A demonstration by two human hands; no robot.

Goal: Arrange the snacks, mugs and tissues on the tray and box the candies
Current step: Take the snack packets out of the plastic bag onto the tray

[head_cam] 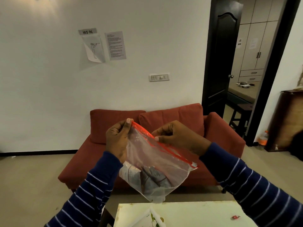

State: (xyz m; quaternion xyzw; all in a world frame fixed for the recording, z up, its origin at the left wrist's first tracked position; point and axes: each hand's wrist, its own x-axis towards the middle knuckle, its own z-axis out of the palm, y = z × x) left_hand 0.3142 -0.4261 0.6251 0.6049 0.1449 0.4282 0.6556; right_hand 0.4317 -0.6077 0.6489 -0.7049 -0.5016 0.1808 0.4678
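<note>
Clear plastic zip bag with a red seal strip (152,163) hangs above your white desk (188,212). Your left hand (117,141) pinches its upper corner; your right hand (178,138) pinches the strip midway.

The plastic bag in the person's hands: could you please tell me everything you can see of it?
The plastic bag is clear and thin, with a red zip strip along its top edge. It hangs tilted in the air above the white table, in front of the red sofa. The left hand pinches one end of the strip and the right hand pinches it near the middle. Dark wrapped items lie bunched at the bottom; what they are is unclear.
</note>
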